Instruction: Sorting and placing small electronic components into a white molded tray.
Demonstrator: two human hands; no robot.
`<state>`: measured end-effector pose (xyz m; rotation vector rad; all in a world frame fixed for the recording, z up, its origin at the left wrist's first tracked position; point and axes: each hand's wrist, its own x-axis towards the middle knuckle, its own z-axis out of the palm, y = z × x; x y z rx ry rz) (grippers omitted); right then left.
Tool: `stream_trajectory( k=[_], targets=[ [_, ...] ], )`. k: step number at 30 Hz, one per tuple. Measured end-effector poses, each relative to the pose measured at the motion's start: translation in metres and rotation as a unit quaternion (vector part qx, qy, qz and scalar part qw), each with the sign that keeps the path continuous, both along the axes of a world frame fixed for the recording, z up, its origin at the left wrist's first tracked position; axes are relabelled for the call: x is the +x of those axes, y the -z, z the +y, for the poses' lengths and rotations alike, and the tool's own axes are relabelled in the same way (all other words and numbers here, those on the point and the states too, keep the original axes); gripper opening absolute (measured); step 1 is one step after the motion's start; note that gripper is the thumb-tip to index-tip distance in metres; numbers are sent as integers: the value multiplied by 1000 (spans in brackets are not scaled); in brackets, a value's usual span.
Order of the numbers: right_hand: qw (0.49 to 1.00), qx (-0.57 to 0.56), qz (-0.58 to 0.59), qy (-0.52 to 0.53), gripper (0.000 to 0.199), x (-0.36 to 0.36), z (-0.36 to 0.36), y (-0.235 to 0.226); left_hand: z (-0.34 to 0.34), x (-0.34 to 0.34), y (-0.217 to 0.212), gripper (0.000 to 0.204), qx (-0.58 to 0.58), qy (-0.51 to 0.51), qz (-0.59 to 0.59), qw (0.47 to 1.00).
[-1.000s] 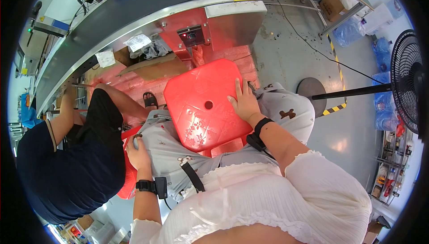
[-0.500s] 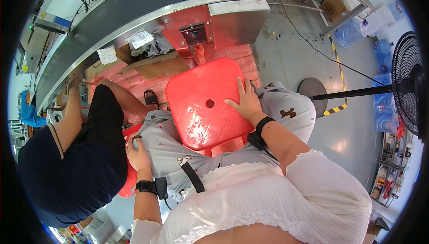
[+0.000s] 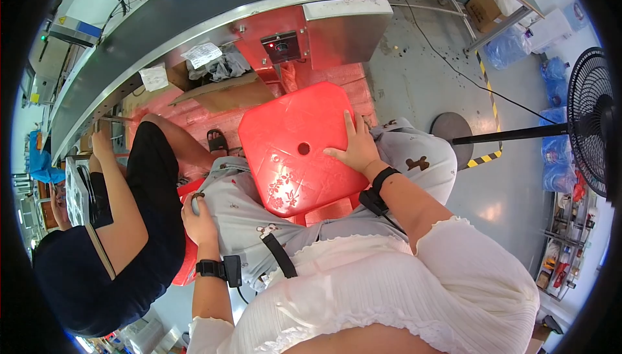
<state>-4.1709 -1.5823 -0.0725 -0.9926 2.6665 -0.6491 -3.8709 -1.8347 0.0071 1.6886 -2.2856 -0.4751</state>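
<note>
A red plastic stool (image 3: 291,153) stands between my knees, its square seat facing me. The seat has a round hole in the middle and a flower pattern near its lower corner. My right hand (image 3: 358,150) lies open on the seat's right side, fingers spread. My left hand (image 3: 200,223) rests on the outer side of my left thigh, over the grey printed trousers (image 3: 240,202). Its thumb and forefinger are apart, with trouser cloth between them; the other fingers are partly hidden. Both wrists wear black bands with small boxes.
A conveyor (image 3: 227,7) with a metal edge and a control box (image 3: 282,48) runs across the front. Close at my left sits a person in dark clothes (image 3: 123,237). At right are a standing fan (image 3: 589,121), its round base and a cable on the floor.
The person at my left has drawn their arm back from the conveyor's edge and shifted lower. My hands and the stool have hardly moved.
</note>
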Motion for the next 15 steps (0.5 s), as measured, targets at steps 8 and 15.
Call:
stream_trajectory(
  k=[8, 15],
  targets=[
    [1000, 15, -3, 3, 118, 2, -1, -4, 3, -2, -3, 37, -1, -2, -9, 1000],
    [1000, -8, 16, 9, 98, 1, -2, 2, 2, 1, -3, 41, 9, -20, -17, 1000]
  ],
)
